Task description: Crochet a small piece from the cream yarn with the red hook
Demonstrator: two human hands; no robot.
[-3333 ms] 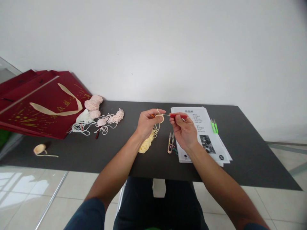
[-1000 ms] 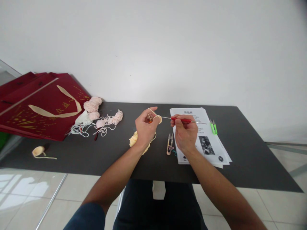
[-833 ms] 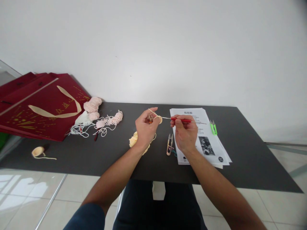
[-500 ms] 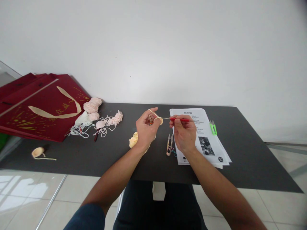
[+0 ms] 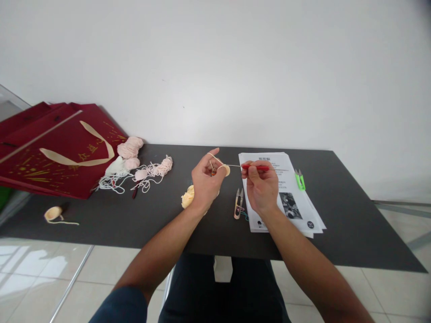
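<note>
My left hand (image 5: 208, 179) is closed on a small cream crochet piece (image 5: 228, 171), pinched at the thumb tip. Cream yarn runs over its raised forefinger. Something small and orange shows among the fingers; I cannot make out what it is. My right hand (image 5: 260, 186) grips a crochet hook (image 5: 258, 167) by its red handle, the thin metal shaft pointing left at the cream piece. Whether the hook's tip is inside a stitch is too small to tell. Behind the left wrist lies a ball of pale yellow yarn (image 5: 187, 196), partly hidden.
Printed sheets (image 5: 269, 220) lie under my right hand, with thread snips (image 5: 237, 204) beside them and green-handled snips (image 5: 300, 180) on their right edge. Pink yarn (image 5: 130, 147), white yarn (image 5: 115, 167) and dark red bags (image 5: 67, 152) stand left. A cream crocheted cup (image 5: 53, 214) sits near the front edge.
My right hand has shifted slightly right with the crochet hook. My left hand holds nearly the same place, its forefinger raised a little higher.
</note>
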